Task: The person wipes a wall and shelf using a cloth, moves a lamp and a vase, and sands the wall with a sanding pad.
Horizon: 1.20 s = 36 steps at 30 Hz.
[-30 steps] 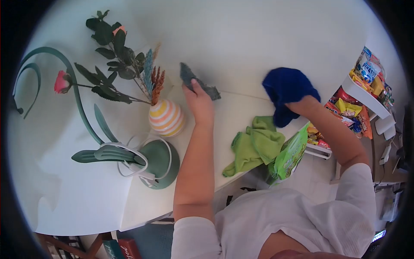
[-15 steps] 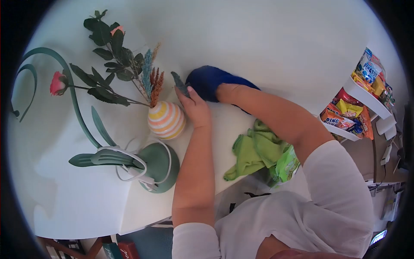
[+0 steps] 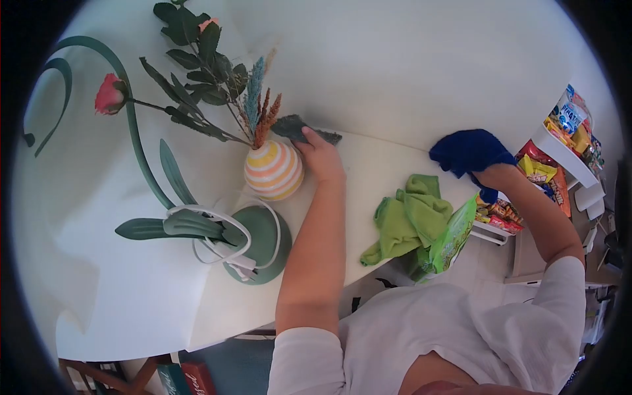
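My left hand (image 3: 320,154) grips a dark grey-green object (image 3: 291,126) beside the striped vase (image 3: 274,171), near the wall. What exactly this object is, I cannot make out. Over at the right, my right hand (image 3: 498,176) is on a dark blue cloth (image 3: 471,153) above the right end of the white table (image 3: 368,155); the cloth covers its fingers. Between my arms a crumpled green cloth (image 3: 411,217) lies at the table's front edge, touching a bright green packet (image 3: 453,238).
Flowers and leaves (image 3: 209,72) rise from the vase at the upper left. A green lamp base (image 3: 263,243) with a coiled white cable stands in front of it. A white rack (image 3: 559,155) of snack packets is at the right. Books (image 3: 197,378) show at the bottom left.
My right hand first swept left with the blue cloth towards my left hand, and is now back at the far right. The view has shifted slightly.
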Motion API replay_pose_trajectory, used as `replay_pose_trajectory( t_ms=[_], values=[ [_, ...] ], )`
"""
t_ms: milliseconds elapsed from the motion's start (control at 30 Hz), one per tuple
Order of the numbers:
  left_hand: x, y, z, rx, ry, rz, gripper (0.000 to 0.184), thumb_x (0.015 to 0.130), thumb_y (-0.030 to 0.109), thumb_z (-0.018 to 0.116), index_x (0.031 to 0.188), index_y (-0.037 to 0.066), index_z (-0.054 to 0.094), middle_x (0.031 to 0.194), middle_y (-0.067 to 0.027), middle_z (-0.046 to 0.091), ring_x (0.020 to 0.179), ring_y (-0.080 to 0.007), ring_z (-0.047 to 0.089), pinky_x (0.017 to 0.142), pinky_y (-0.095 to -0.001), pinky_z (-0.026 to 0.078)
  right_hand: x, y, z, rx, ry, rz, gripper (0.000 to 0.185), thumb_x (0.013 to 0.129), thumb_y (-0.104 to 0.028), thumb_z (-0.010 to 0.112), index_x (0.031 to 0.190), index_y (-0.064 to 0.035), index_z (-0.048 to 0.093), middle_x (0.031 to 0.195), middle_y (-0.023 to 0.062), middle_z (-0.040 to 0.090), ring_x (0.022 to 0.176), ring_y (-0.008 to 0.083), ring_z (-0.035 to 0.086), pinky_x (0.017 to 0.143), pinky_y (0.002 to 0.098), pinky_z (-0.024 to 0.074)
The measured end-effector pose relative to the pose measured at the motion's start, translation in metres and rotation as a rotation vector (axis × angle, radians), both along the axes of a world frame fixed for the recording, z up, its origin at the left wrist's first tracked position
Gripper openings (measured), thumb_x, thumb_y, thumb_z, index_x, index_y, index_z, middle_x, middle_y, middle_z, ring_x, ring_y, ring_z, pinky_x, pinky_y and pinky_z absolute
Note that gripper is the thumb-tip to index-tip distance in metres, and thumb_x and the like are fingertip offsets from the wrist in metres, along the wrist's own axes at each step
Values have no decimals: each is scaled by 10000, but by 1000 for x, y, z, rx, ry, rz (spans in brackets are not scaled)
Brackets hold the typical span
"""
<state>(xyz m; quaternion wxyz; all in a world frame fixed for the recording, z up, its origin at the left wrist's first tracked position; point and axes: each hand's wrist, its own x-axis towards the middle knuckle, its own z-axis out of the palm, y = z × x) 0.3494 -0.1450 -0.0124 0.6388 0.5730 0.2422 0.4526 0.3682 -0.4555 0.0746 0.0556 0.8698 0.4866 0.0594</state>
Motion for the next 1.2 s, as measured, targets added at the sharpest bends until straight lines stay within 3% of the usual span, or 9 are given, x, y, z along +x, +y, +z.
replay_pose_trajectory(
  t_ms=[233, 333, 400, 700, 767, 933, 1000, 1033, 1200],
  values=[
    [17, 6, -20, -11, 3, 115, 679, 930, 404, 349, 1297, -146, 191, 1356, -312, 238, 1266, -355, 272, 1054, -359, 211, 53, 134, -42, -200, 155, 19, 284, 781, -110, 475, 1031, -65, 602, 1021, 136, 601, 944, 277, 566, 822, 353, 444],
    [9, 3, -9, -41, 198, 70, 679, 932, 406, 342, 1293, -151, 195, 1368, -308, 217, 1280, -352, 246, 1060, -358, 188, 79, 202, -64, -314, 217, 7, 269, 772, -98, 483, 999, -60, 623, 986, 128, 621, 902, 274, 591, 789, 350, 463],
    [18, 2, -19, -22, 33, 120, 650, 938, 390, 334, 1282, -150, 223, 1369, -306, 219, 1280, -357, 246, 1059, -360, 182, 92, 239, -73, -356, 246, 6, 260, 765, -90, 489, 977, -57, 638, 963, 122, 635, 874, 273, 608, 768, 348, 476],
    [8, -1, -2, -78, 88, -28, 626, 941, 377, 321, 1267, -152, 252, 1333, -306, 292, 1235, -376, 320, 1037, -353, 233, 89, 323, -59, 93, 329, 24, 297, 770, -131, 513, 1043, -42, 591, 1023, 164, 603, 939, 302, 585, 818, 382, 457],
    [9, 3, -10, -46, 234, -37, 632, 940, 384, 316, 1270, -153, 253, 1319, -296, 329, 1215, -383, 348, 1032, -357, 245, 83, 318, -54, 180, 359, 28, 309, 771, -140, 519, 1057, -39, 580, 1037, 173, 596, 953, 309, 580, 830, 390, 453],
    [38, 26, -66, 326, 142, 139, 681, 930, 447, 300, 1269, -144, 278, 1306, -293, 350, 1205, -382, 364, 1021, -371, 259, 62, 231, -40, 174, 347, 11, 330, 777, -156, 522, 1080, -34, 565, 1059, 187, 585, 979, 317, 571, 849, 401, 445],
    [15, 6, -17, 93, 127, 156, 679, 929, 453, 301, 1274, -132, 284, 1323, -288, 330, 1216, -373, 354, 1023, -366, 255, 51, 160, -31, 57, 276, -30, 330, 780, -159, 516, 1081, -34, 566, 1062, 187, 584, 983, 316, 569, 852, 400, 443],
    [21, 13, -27, -33, 133, 2, 689, 926, 457, 305, 1307, -113, 236, 1358, -274, 283, 1243, -359, 322, 1037, -354, 235, 44, 125, -25, 21, 231, -41, 329, 782, -160, 514, 1082, -34, 566, 1063, 187, 584, 985, 315, 569, 854, 399, 442],
    [19, 6, -17, -141, 20, -87, 727, 918, 475, 320, 1327, -107, 165, 1364, -270, 271, 1256, -338, 309, 1035, -335, 239, 3, 6, 10, -45, 43, -55, 329, 791, -166, 501, 1085, -34, 568, 1070, 187, 582, 995, 313, 565, 860, 398, 437]
  ],
)
